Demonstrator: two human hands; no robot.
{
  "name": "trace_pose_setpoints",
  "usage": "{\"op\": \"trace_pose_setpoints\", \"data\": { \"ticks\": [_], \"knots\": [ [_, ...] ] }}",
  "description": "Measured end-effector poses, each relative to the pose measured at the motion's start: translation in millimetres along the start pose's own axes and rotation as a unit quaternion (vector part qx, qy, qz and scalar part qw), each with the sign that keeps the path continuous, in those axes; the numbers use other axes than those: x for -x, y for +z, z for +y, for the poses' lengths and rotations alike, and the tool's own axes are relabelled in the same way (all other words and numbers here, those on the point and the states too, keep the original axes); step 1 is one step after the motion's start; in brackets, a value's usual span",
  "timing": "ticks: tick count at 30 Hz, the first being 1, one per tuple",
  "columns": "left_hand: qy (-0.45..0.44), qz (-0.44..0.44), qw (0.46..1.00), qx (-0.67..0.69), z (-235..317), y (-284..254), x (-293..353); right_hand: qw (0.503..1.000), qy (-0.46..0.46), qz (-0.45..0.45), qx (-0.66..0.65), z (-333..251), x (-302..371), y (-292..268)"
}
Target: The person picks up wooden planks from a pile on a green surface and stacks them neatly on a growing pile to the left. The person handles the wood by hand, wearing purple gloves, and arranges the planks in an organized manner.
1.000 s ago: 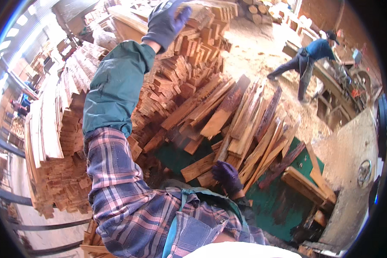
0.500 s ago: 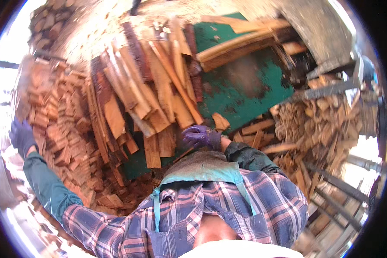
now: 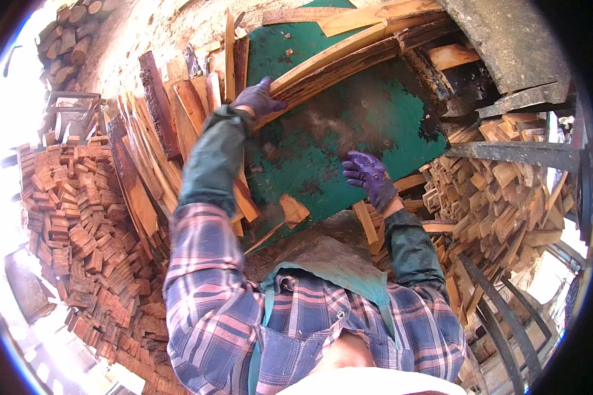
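The long bark-edged board [image 3: 336, 60] lies on the far side of the green bench [image 3: 402, 112], its long axis slanting from the left hand [image 3: 260, 102] forward and to the right. The left hand is much the nearer: it is at the board's left end, thumb and fingers spread about it, though I cannot tell whether they are clenched on the wood or only resting there. The right hand [image 3: 372, 178] is well apart from the board, over the near edge of the bench, its fingers loosely bent and holding nothing; from them the board lies ahead, across a stretch of stained green surface. To the left, a row of loose boards [image 3: 155, 158] crowds close beside the left forearm, leaving little room that way. The board's far right end runs toward dark scraps and a pale panel [image 3: 507, 46], so that side is tight as well. The widest room is on the near side, between the board and the person, where a small offcut [image 3: 293, 210] lies near the edge.
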State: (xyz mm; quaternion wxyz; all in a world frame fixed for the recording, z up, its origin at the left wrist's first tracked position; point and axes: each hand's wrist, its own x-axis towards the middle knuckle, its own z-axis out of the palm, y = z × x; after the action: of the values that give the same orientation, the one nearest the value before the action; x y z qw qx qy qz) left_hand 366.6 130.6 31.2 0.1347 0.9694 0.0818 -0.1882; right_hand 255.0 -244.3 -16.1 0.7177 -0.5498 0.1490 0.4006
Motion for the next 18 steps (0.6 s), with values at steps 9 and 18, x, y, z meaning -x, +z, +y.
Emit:
{"op": "trace_pose_setpoints", "data": {
  "ticks": [9, 18],
  "knots": [
    [-0.09, -0.185, 0.796, 0.569, 55, 118, 171, 0.994, -0.071, 0.034, -0.073, 13, -57, 60],
    [0.026, -0.165, 0.594, 0.787, 36, 89, 294, 0.997, -0.028, -0.071, 0.005, 27, -24, 150]
  ]
}}
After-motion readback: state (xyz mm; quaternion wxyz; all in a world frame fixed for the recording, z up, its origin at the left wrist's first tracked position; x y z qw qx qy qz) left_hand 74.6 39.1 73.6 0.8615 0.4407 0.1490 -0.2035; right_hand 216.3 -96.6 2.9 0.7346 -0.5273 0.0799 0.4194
